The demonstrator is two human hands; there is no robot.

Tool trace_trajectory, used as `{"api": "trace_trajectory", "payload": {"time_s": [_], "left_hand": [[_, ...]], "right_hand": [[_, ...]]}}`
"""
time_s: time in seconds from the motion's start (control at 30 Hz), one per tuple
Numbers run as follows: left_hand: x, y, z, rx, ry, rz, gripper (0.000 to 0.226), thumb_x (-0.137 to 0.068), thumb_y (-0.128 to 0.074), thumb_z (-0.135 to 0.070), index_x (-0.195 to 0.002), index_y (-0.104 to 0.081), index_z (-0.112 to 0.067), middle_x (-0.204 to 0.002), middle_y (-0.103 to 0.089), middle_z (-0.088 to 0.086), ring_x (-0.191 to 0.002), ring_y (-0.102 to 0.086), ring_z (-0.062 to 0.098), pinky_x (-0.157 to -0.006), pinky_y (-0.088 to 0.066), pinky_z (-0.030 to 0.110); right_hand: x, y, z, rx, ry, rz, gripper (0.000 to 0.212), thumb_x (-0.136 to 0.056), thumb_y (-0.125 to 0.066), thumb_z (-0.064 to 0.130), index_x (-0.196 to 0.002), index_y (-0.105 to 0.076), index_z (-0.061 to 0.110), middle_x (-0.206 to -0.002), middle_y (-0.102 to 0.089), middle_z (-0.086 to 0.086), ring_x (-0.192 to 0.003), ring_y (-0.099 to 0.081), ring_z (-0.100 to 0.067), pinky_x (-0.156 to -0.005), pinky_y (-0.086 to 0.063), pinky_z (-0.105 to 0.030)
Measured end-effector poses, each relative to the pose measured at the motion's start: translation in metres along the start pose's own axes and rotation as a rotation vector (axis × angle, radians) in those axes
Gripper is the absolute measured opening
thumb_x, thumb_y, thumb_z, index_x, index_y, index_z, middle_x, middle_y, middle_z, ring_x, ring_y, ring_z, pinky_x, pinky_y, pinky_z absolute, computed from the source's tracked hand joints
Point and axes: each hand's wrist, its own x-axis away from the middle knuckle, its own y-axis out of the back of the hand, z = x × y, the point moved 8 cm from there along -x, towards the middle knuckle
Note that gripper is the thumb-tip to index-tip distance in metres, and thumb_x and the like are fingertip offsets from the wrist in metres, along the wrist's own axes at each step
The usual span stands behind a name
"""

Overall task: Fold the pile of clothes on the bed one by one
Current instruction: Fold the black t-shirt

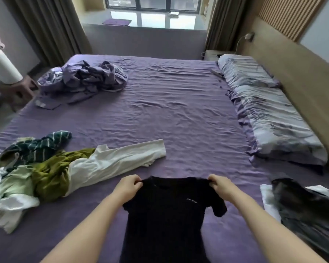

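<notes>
Head view looks down over my forearms at the black short-sleeved cotton T-shirt, which I hold up by its shoulders over the near edge of the bed. My left hand pinches the left shoulder seam between thumb and curled fingers, and my right hand pinches the right shoulder the same way; the body of the shirt hangs down toward me with a small pale logo on the chest.

To do this step well, I judge I should keep both pinches level and the collar taut, then lay the shirt flat on the bare stretch of sheet just ahead, smoothing it before I bring the sleeves in. Uneven hands would probably leave a twisted hem.

Beside my left arm lies the heap of unfolded clothes: a cream long-sleeved top with one sleeve stretched across the sheet, an olive green garment, a dark green striped piece and pale green fabric. To my right a dark grey garment rests on something white.

All of it sits on the wrinkled purple bed sheet. A crumpled lilac duvet is bunched at the far left corner, and two blue-grey patterned pillows line the wooden headboard on the right. Beyond the bed, brown curtains frame a window with a wide sill.
</notes>
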Motion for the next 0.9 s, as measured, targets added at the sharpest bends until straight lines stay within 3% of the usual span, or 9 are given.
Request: {"api": "trace_trajectory", "payload": {"time_s": [0.17,0.3,0.47,0.6,0.73,0.9], "left_hand": [[-0.041,-0.006,0.019,-0.065,0.1,-0.052,0.013,-0.097,-0.043,-0.019,-0.097,-0.057,-0.018,-0.098,-0.064,0.001,-0.091,-0.057,0.019,-0.08,-0.046,0.035],[-0.067,-0.006,0.029,-0.195,0.082,-0.094,0.018,-0.099,-0.038,-0.027,-0.105,-0.053,-0.02,-0.099,-0.063,0.001,-0.089,-0.058,0.024,-0.073,-0.045,0.036],[-0.102,-0.004,0.028,-0.328,-0.01,-0.106,0.013,-0.096,-0.048,-0.031,-0.09,-0.051,-0.02,-0.089,-0.062,-0.001,-0.074,-0.054,0.019,-0.06,-0.037,0.033],[-0.148,0.004,0.028,-0.313,-0.019,-0.118,0.018,-0.092,-0.057,-0.032,-0.082,-0.047,-0.02,-0.084,-0.054,-0.002,-0.076,-0.05,0.02,-0.061,-0.033,0.032],[-0.204,-0.001,0.029,-0.353,-0.021,-0.123,0.018,-0.092,-0.054,-0.034,-0.083,-0.047,-0.02,-0.087,-0.057,0.001,-0.08,-0.054,0.024,-0.063,-0.035,0.033],[-0.258,-0.039,0.049,-0.376,-0.022,-0.049,0.015,-0.098,-0.043,-0.03,-0.096,-0.047,-0.016,-0.104,-0.055,0.006,-0.091,-0.054,0.027,-0.073,-0.041,0.037]], "right_hand": [[-0.054,-0.001,-0.002,-0.001,0.023,-0.138,0.016,-0.097,-0.038,0.02,-0.101,-0.052,0.025,-0.092,-0.063,-0.003,-0.08,-0.057,-0.025,-0.062,-0.039,-0.035],[-0.09,-0.003,0.001,0.085,0.044,-0.231,0.02,-0.099,-0.037,0.027,-0.11,-0.054,0.025,-0.1,-0.065,0.0,-0.09,-0.06,-0.027,-0.061,-0.034,-0.031],[-0.127,-0.005,-0.013,0.237,-0.023,-0.241,0.026,-0.097,-0.041,0.042,-0.088,-0.046,0.018,-0.085,-0.066,-0.004,-0.079,-0.061,-0.027,-0.055,-0.035,-0.03],[-0.158,-0.006,-0.026,0.369,-0.06,-0.247,0.029,-0.097,-0.039,0.044,-0.084,-0.042,0.019,-0.089,-0.067,-0.003,-0.084,-0.062,-0.029,-0.058,-0.033,-0.03],[-0.195,-0.019,-0.034,0.22,-0.027,-0.253,0.02,-0.098,-0.041,0.023,-0.109,-0.056,0.017,-0.104,-0.063,-0.004,-0.091,-0.059,-0.033,-0.076,-0.037,-0.035],[-0.228,-0.053,-0.049,0.107,-0.127,-0.263,0.022,-0.095,-0.048,0.027,-0.113,-0.056,0.015,-0.108,-0.064,-0.007,-0.099,-0.058,-0.031,-0.089,-0.037,-0.036]]}}
